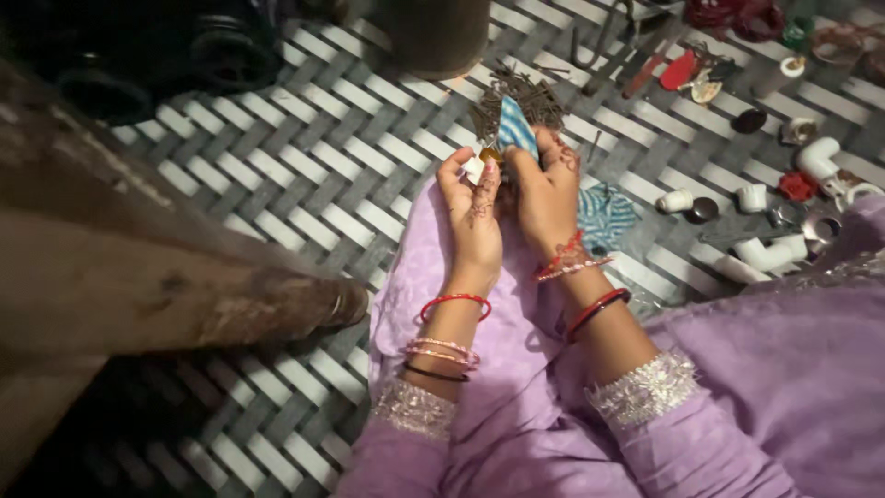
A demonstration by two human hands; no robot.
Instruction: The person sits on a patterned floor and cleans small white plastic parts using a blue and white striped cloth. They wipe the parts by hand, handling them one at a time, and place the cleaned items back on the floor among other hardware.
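Note:
My left hand (473, 210) and my right hand (546, 189) meet over my lap, above a woven grey and white mat (304, 157). Between the fingertips sits a small brass-coloured round part (489, 156) with a white piece (474, 170) beside it, gripped by the left fingers. The right hand pinches a blue and white striped cloth (517, 129) against that part. More of the same cloth (604, 218) lies under the right wrist. Both wrists wear red and beaded bangles. Lilac sleeves with silver trim cover my forearms.
A pile of dark nails (525, 92) lies just beyond the hands. White plastic pipe fittings (772, 251), red caps (796, 186) and small tools (656, 63) are scattered at the right. A dark cylindrical container (433, 32) stands at the top, a brown wooden block (147, 286) at the left.

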